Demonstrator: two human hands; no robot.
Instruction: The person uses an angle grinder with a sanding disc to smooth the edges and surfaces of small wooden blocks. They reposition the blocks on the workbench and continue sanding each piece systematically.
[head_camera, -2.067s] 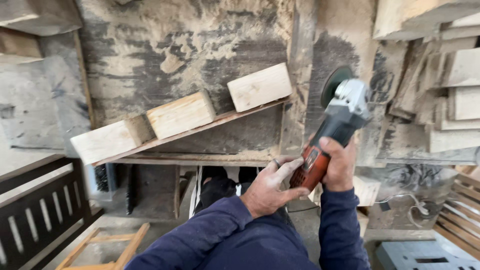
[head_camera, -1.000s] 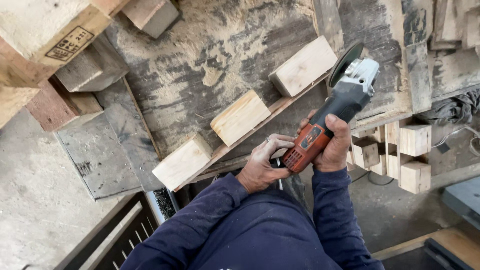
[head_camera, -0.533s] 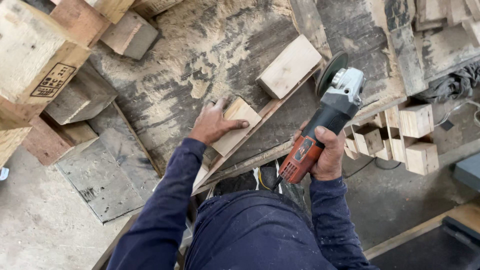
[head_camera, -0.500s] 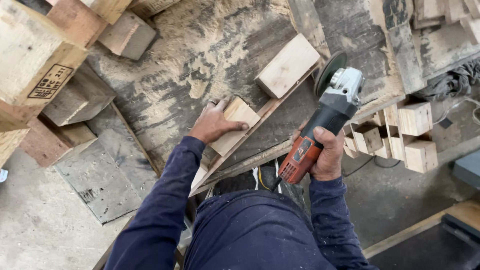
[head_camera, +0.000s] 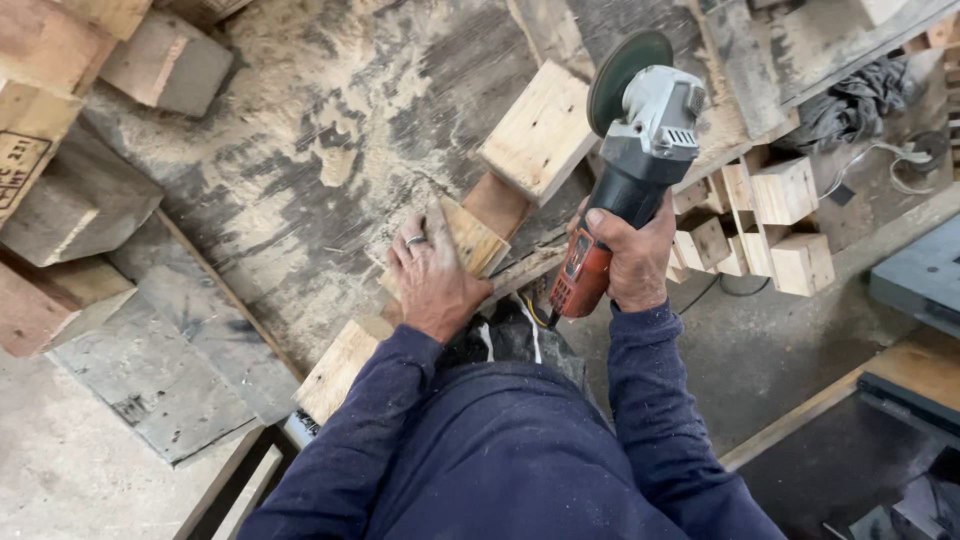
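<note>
**Grinder raised beside a row of wooden blocks**

Head view: The left hand (head_camera: 432, 278) lies flat, palm down with fingers spread only a little, on the middle wooden block (head_camera: 462, 240), pressing on its top face; a ring shows on one finger. The right hand (head_camera: 628, 255) is closed around the red and black handle of an angle grinder (head_camera: 632, 165), whose grey head and dark disc point up and away from the person. The disc hangs just beside the far wooden block (head_camera: 540, 130), and whether it touches the wood cannot be told. A near wooden block (head_camera: 340, 368) sits by the left sleeve. All three blocks stand in a row on a thin slat (head_camera: 520, 268) that lies across a dusty, worn board (head_camera: 330, 150). To the right, a stack of small cut blocks (head_camera: 775, 220) rests near a grey cloth (head_camera: 850, 100). Larger timber offcuts (head_camera: 60, 220) lie at the left.
</note>
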